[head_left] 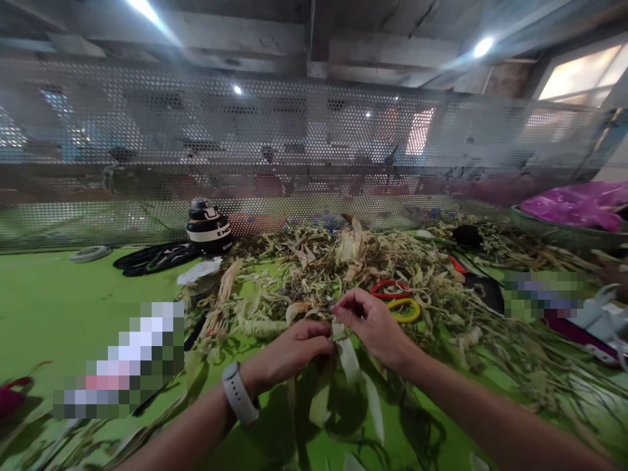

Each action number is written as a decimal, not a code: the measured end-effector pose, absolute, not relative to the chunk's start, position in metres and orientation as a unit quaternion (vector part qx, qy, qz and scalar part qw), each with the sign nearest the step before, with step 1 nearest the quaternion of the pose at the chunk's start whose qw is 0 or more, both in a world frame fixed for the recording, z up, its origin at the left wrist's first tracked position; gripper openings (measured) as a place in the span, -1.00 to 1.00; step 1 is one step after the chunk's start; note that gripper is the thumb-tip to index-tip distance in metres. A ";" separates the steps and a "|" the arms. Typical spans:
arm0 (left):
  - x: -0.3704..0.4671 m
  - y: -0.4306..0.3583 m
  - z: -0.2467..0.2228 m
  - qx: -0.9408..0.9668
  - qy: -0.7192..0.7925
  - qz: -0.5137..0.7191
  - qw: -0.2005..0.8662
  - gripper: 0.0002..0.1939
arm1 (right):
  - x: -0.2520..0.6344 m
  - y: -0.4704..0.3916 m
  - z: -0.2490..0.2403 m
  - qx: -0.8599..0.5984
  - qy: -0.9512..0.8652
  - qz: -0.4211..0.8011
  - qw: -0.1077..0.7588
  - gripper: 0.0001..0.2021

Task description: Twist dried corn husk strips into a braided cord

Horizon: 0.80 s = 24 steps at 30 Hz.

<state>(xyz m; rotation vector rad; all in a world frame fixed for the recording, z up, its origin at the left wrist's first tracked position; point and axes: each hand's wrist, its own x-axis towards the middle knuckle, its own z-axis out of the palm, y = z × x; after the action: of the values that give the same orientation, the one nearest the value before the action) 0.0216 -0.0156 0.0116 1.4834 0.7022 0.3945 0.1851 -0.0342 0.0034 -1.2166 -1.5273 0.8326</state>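
Note:
Pale strips of dried husk (348, 358) hang down between my two hands over the green table. My left hand (299, 345), with a white watch (239, 392) on its wrist, pinches the husk strips near their top. Just to the right and slightly higher, my right hand (369, 322) has thumb and fingertips closed on the upper end of the same strips. Scissors with a red and a yellow handle loop (404, 310) lie beyond my right hand, partly among the husks.
A heap of dried husks (314, 261) spreads across the green table (59, 288). A black-and-white jar (210, 229) and black cable (154, 258) stand back left. At right are a dark phone-like object (483, 292) and a basin with a purple bag (579, 206). Perforated metal panels rise behind.

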 end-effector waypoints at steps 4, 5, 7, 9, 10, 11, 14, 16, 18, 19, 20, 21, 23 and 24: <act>0.023 -0.021 0.013 0.669 0.275 0.137 0.677 -0.84 | 0.189 -0.029 0.005 -0.518 -0.543 0.338 0.568 -0.77; 0.023 -0.022 0.014 0.668 0.277 0.139 0.677 -0.83 | 0.190 -0.029 0.007 -0.511 -0.521 0.363 0.580 -0.76; 0.023 -0.022 0.015 0.665 0.294 0.165 0.667 -0.83 | 0.189 -0.029 0.009 -0.484 -0.494 0.447 0.567 -0.71; 0.021 -0.022 0.017 0.663 0.315 0.196 0.650 -0.84 | 0.187 -0.032 0.012 -0.467 -0.489 0.530 0.512 -0.68; 0.021 -0.022 0.017 0.664 0.320 0.205 0.644 -0.85 | 0.186 -0.034 0.013 -0.470 -0.486 0.554 0.487 -0.67; 0.020 -0.021 0.018 0.664 0.320 0.212 0.641 -0.85 | 0.185 -0.035 0.015 -0.477 -0.481 0.566 0.470 -0.67; 0.020 -0.020 0.018 0.659 0.312 0.231 0.644 -0.85 | 0.187 -0.037 0.017 -0.515 -0.477 0.565 0.433 -0.62; 0.020 -0.019 0.017 0.656 0.310 0.242 0.644 -0.84 | 0.189 -0.036 0.017 -0.533 -0.497 0.569 0.380 -0.54; 0.021 -0.019 0.017 0.658 0.307 0.238 0.644 -0.84 | 0.191 -0.035 0.015 -0.544 -0.505 0.576 0.343 -0.51; 0.021 -0.019 0.017 0.660 0.303 0.228 0.648 -0.83 | 0.191 -0.034 0.014 -0.542 -0.502 0.581 0.342 -0.52; 0.021 -0.019 0.017 0.662 0.296 0.214 0.654 -0.83 | 0.191 -0.034 0.013 -0.535 -0.497 0.585 0.353 -0.54; 0.021 -0.019 0.017 0.663 0.290 0.201 0.660 -0.83 | 0.191 -0.034 0.012 -0.526 -0.491 0.587 0.371 -0.58; 0.021 -0.020 0.018 0.664 0.285 0.186 0.666 -0.84 | 0.191 -0.034 0.012 -0.508 -0.485 0.592 0.395 -0.62; 0.021 -0.020 0.018 0.664 0.288 0.185 0.665 -0.85 | 0.191 -0.034 0.013 -0.505 -0.487 0.595 0.392 -0.63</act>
<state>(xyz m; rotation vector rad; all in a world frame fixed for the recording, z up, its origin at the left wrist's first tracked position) 0.0209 -0.0202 0.0180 1.4990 0.6511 0.4175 0.1906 -0.0339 0.0129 -1.2824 -1.2368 1.5119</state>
